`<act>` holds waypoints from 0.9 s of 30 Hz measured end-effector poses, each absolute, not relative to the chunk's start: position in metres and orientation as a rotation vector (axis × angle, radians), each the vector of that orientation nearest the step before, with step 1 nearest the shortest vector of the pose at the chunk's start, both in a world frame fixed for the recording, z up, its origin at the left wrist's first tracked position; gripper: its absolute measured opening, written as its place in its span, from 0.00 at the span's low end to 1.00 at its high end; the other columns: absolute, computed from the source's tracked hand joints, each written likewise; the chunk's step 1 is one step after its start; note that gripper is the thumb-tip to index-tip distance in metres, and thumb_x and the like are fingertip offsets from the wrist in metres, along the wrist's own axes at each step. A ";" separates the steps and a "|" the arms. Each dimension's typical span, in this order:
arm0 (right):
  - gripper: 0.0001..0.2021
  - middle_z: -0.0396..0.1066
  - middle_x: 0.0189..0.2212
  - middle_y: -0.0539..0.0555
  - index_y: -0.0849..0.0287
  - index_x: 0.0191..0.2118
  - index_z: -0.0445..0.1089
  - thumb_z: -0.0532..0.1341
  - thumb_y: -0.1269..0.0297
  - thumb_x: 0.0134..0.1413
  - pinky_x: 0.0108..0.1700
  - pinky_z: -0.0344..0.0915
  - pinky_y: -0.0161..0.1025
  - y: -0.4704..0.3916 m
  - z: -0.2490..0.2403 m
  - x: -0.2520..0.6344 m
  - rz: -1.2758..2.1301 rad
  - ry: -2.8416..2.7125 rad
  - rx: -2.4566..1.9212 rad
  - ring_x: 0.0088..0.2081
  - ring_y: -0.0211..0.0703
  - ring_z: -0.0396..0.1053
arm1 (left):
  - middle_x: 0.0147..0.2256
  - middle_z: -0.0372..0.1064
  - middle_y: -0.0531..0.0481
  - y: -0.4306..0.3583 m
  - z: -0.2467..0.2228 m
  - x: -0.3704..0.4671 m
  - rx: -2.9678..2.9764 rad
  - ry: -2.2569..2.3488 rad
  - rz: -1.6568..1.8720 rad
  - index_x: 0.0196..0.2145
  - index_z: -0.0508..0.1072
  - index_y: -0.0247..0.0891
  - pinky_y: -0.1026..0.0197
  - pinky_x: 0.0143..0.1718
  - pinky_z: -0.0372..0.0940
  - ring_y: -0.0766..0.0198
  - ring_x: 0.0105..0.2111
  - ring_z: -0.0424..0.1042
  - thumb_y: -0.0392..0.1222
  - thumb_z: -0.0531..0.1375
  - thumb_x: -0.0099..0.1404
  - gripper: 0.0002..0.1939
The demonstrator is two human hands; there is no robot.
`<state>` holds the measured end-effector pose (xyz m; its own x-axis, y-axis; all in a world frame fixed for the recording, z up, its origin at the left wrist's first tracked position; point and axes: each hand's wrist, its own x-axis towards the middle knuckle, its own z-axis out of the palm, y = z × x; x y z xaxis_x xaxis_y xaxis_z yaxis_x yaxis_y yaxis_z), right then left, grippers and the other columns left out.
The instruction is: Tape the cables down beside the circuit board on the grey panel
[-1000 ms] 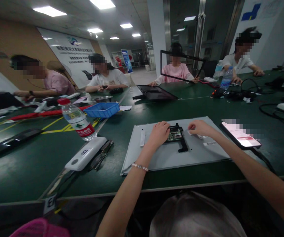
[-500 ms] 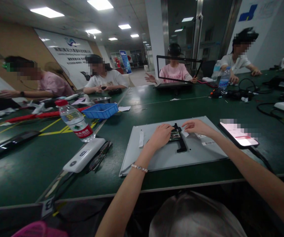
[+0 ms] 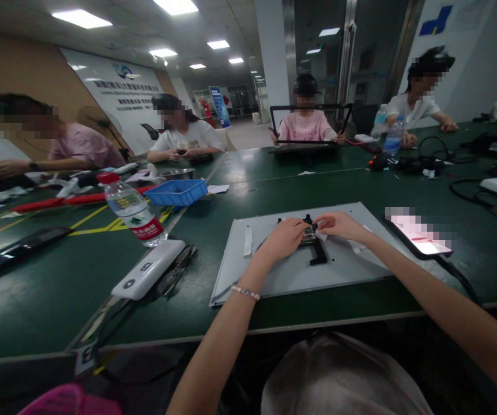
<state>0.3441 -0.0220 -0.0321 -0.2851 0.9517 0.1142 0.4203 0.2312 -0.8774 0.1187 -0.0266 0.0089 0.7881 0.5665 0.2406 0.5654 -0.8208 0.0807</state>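
Note:
A grey panel [image 3: 283, 282] lies on the green table in front of me, with a black bracket [image 3: 319, 253] and a green circuit board [image 3: 308, 235] on its middle. My left hand [image 3: 286, 237] rests over the left side of the board, its fingers bent onto it; what they grip, if anything, is hidden. My right hand [image 3: 337, 225] is at the board's right edge, fingers pinched on a small white piece [image 3: 321, 235]. A white strip [image 3: 248, 241] lies on the panel's left part.
Left of the panel are a white power bank [image 3: 148, 270], glasses [image 3: 177, 272], a water bottle [image 3: 134, 210] and a blue tray [image 3: 178, 193]. A lit phone [image 3: 421, 235] lies at the right. Across the table a person holds a black frame [image 3: 313, 107].
My right hand has moved left with the white piece, up to the board and closer to my left hand. Across the table, the person's free hand has taken hold of the black frame.

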 end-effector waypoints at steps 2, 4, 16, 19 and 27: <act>0.16 0.76 0.34 0.54 0.60 0.44 0.72 0.64 0.72 0.46 0.41 0.70 0.37 -0.022 -0.033 0.344 0.949 -1.824 -1.283 0.35 0.42 0.74 | 0.50 0.67 0.45 -0.030 0.011 0.121 2.963 0.921 0.413 0.52 0.67 0.40 0.55 0.55 0.57 0.59 0.52 0.64 0.35 0.48 0.69 0.17; 0.16 0.76 0.35 0.54 0.59 0.45 0.72 0.65 0.70 0.46 0.38 0.70 0.37 -0.022 -0.033 0.344 0.924 -1.824 -1.306 0.34 0.41 0.74 | 0.50 0.66 0.45 -0.033 0.012 0.123 2.971 0.870 0.443 0.53 0.67 0.39 0.56 0.55 0.58 0.60 0.52 0.64 0.35 0.47 0.69 0.17; 0.15 0.76 0.35 0.56 0.61 0.42 0.74 0.66 0.67 0.45 0.37 0.70 0.37 -0.022 -0.035 0.344 0.948 -1.779 -1.306 0.34 0.42 0.73 | 0.50 0.66 0.45 -0.037 0.013 0.127 2.983 0.779 0.356 0.50 0.70 0.40 0.55 0.55 0.58 0.58 0.52 0.63 0.32 0.48 0.67 0.18; 0.14 0.76 0.36 0.57 0.62 0.41 0.74 0.65 0.69 0.44 0.37 0.70 0.37 -0.022 -0.033 0.346 0.940 -1.736 -1.328 0.35 0.43 0.74 | 0.50 0.66 0.44 -0.037 0.014 0.127 2.972 0.803 0.358 0.51 0.69 0.39 0.55 0.54 0.58 0.58 0.51 0.64 0.32 0.48 0.68 0.18; 0.13 0.76 0.37 0.58 0.62 0.39 0.75 0.66 0.69 0.44 0.39 0.70 0.38 -0.021 -0.034 0.349 0.915 -1.736 -1.380 0.37 0.44 0.74 | 0.48 0.67 0.43 -0.034 0.013 0.126 3.000 0.767 0.416 0.50 0.69 0.37 0.54 0.53 0.60 0.58 0.50 0.65 0.33 0.48 0.68 0.16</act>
<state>0.3486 -0.0213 -0.0340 -0.1615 0.9809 0.1084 0.4651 0.1726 -0.8683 0.1256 -0.0337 0.0127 0.8439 0.4738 0.2516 0.4693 -0.8793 0.0815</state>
